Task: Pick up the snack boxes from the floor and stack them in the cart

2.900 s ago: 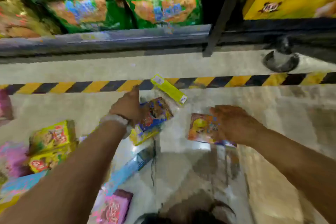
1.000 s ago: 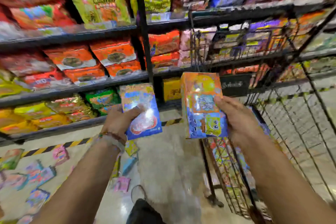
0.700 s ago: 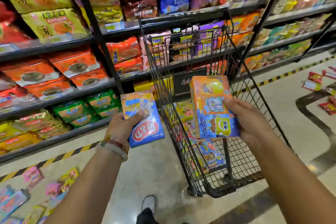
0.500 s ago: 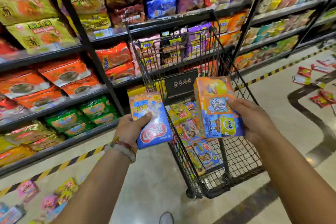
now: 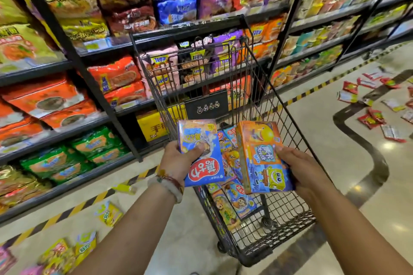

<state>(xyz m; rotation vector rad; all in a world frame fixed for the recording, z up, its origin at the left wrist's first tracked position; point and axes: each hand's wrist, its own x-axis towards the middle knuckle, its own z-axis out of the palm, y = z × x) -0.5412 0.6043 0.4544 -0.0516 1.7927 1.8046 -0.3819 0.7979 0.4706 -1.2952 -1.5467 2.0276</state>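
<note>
Two snack boxes held above a black wire shopping cart (image 5: 288, 105): flat blue cardboard box (image 5: 202, 152) pinched by left hand (image 5: 178, 161), thumb across its face; orange-and-blue cardboard box (image 5: 262, 156) gripped along its right edge by right hand (image 5: 301, 167). Both upright, long axes near vertical, blue one's print upside down. Several boxes stacked inside cart; yellow packets (image 5: 109, 213) scattered on floor.

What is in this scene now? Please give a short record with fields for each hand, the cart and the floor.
left hand: holds a blue box over the cart
right hand: holds an orange box over the cart
cart: black wire, boxes stacked along its left side
floor: yellow boxes left, red packets right
</note>
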